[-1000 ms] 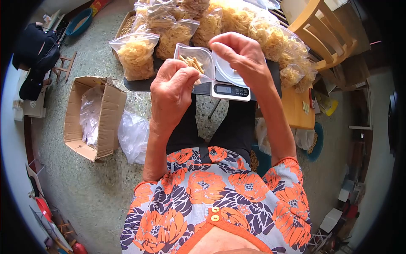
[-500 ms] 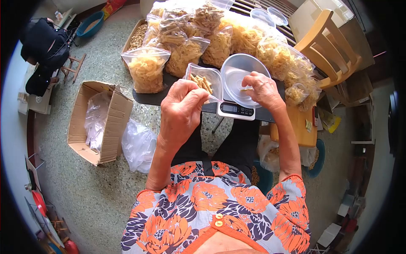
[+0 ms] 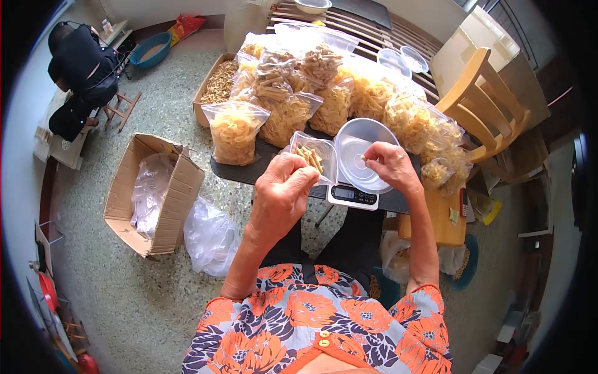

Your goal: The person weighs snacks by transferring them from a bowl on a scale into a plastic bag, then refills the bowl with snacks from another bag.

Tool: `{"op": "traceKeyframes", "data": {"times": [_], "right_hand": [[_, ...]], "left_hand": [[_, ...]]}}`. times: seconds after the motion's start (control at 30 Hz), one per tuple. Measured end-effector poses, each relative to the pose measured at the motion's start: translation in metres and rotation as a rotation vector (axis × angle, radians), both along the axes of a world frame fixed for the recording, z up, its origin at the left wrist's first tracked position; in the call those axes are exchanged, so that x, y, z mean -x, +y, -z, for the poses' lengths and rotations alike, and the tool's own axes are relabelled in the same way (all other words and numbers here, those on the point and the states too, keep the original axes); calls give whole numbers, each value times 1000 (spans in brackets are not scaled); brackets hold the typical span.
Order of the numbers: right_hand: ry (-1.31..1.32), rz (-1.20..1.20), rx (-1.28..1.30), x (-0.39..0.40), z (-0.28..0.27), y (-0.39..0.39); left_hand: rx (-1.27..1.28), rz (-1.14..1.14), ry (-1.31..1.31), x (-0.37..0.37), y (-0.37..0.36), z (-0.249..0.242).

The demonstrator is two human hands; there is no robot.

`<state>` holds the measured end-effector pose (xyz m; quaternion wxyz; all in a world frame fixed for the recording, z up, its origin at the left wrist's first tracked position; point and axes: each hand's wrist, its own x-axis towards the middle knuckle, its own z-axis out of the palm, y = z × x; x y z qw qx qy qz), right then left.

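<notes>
My left hand (image 3: 281, 194) is closed on the edge of a small clear zip bag (image 3: 329, 149), its mouth facing the bowl. Short tan stick-like pieces (image 3: 309, 158) lie inside the bag. A clear plastic bowl (image 3: 352, 132) rests on a white digital scale (image 3: 352, 197) at the table's near edge. Over the bowl's right side is my right hand (image 3: 396, 167), fingers curled together; whatever they hold, if anything, is hidden. The scale's reading is too small to make out.
Several filled bags (image 3: 237, 134) of yellowish dried food crowd the table behind the bowl. A wooden chair (image 3: 483, 100) stands at right, an open cardboard box (image 3: 163, 212) and a white plastic bag (image 3: 210, 240) on the floor at left. Another person (image 3: 81, 65) sits far left.
The view has tilted up, so the table sits lower in it. A tan stick showed in my right hand's fingers over the bowl; it no longer shows. My left hand still holds the bag.
</notes>
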<state>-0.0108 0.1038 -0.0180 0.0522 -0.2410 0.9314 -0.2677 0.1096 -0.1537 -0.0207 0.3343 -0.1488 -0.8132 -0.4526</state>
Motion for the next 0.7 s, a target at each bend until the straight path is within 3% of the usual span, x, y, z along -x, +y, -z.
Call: {"op": "traceKeyframes", "data": {"times": [0.07, 0.13, 0.23, 0.4, 0.5, 0.63, 0.7], "right_hand": [[-303, 16, 409, 3, -2, 1], [-471, 1, 646, -6, -18, -7], [-466, -59, 716, -25, -43, -34], [-375, -74, 650, -38, -45, -70], [-186, 6, 510, -44, -45, -80], [-19, 139, 589, -56, -41, -80], [82, 129, 474, -62, -36, -71]], "left_hand": [[-16, 12, -11, -1, 0, 2], [-18, 17, 3, -2, 0, 2], [-11, 17, 38, -1, 0, 3], [10, 38, 33, -5, -2, 5], [9, 19, 51, -6, -4, 3], [-1, 7, 50, -8, -7, 7], [18, 15, 55, -8, -8, 8]]}}
